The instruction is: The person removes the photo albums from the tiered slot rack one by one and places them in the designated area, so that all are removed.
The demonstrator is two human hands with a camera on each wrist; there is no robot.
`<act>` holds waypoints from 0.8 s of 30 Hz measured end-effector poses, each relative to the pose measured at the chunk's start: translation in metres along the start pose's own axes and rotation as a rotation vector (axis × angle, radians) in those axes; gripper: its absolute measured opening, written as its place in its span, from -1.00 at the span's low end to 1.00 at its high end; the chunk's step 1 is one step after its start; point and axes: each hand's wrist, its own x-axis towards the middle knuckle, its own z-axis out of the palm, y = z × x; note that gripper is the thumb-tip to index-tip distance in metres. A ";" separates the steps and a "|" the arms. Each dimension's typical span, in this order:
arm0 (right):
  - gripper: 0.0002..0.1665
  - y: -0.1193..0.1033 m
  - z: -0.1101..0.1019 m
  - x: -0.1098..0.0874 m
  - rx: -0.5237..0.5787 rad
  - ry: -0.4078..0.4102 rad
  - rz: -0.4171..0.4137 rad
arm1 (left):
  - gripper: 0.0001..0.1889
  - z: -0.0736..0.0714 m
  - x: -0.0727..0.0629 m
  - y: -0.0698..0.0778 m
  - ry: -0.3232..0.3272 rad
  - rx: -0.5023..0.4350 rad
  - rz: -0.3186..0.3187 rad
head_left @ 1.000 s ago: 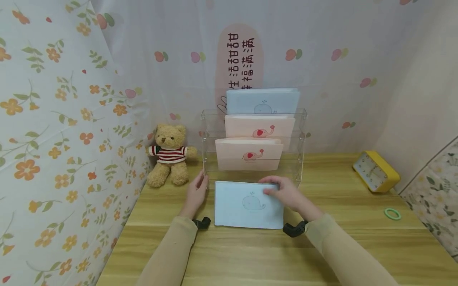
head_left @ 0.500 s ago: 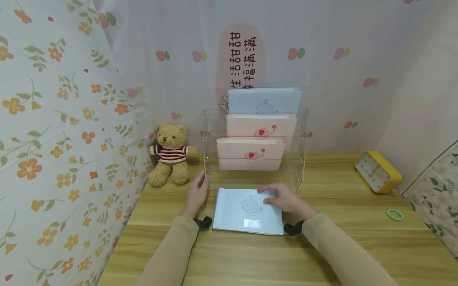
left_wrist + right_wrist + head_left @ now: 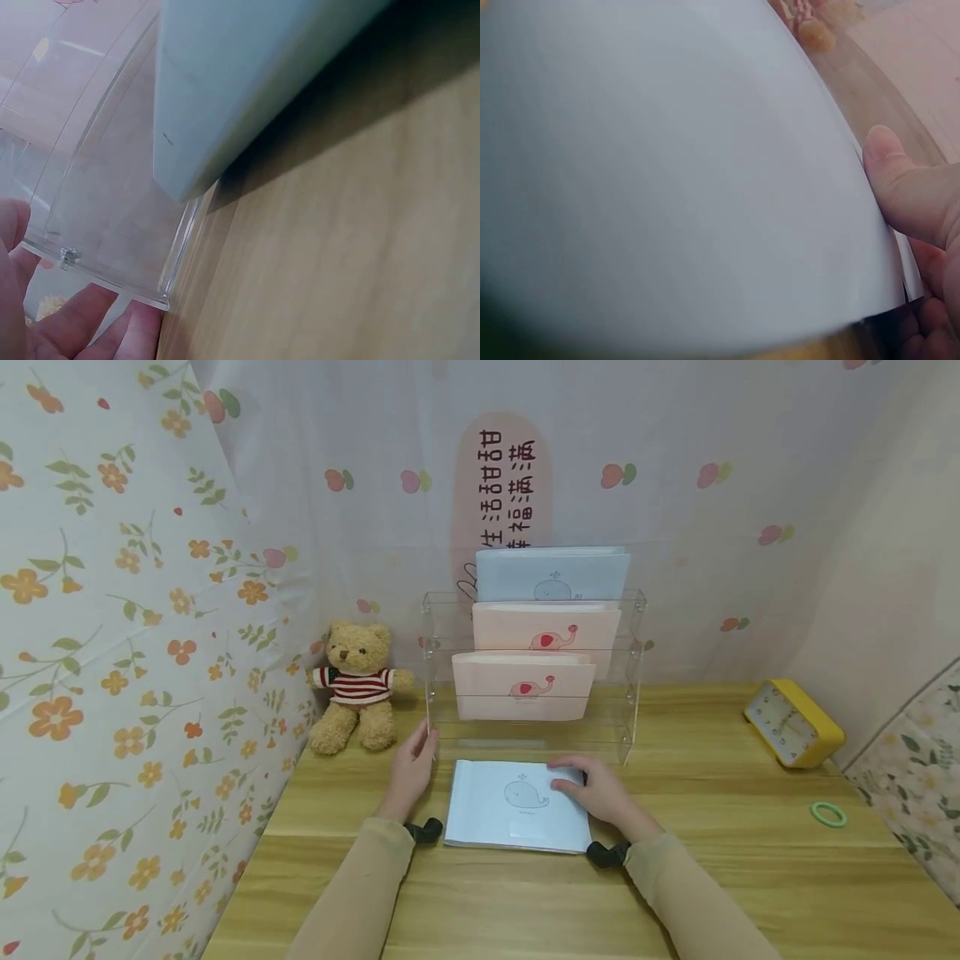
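Observation:
A clear acrylic rack (image 3: 534, 745) stands upright at the back of the table. My left hand (image 3: 414, 768) grips its left side panel near the bottom, with the thumb on one side and fingers on the other in the left wrist view. In front of the rack is a light blue booklet (image 3: 480, 802) with a whale drawing, leaning back with its cover facing up. My right hand (image 3: 603, 793) pinches its upper right edge. The right wrist view shows the thumb (image 3: 900, 180) along the edge and the fingers partly hidden behind.
In the rack sit two pink elephant booklets, the front one (image 3: 495, 693) below the other (image 3: 502, 625), and a blue whale booklet (image 3: 517, 572) on top. A teddy bear (image 3: 360, 689) sits left, a yellow clock (image 3: 793, 722) and green ring (image 3: 828, 814) right.
The light blue booklet has moved down and tipped further back, so its cover faces up more. My right hand has lowered slightly with it. My left hand stays on the rack.

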 end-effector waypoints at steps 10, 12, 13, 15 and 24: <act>-0.63 -0.004 0.003 -0.003 0.023 0.070 0.007 | -0.40 0.000 0.000 0.001 -0.005 -0.004 0.002; -0.62 -0.004 0.004 -0.004 0.024 0.086 -0.002 | -0.40 0.000 0.001 0.002 -0.005 0.000 0.003; -0.62 -0.004 0.005 -0.004 0.020 0.093 -0.008 | -0.41 0.000 0.001 0.002 -0.003 0.000 0.004; -0.62 -0.003 0.006 -0.005 0.016 0.107 -0.007 | -0.42 0.000 0.001 0.003 -0.001 -0.005 0.008; -0.71 -0.013 -0.004 -0.004 -0.068 0.250 -0.038 | -0.41 0.001 0.000 0.001 -0.001 0.006 -0.007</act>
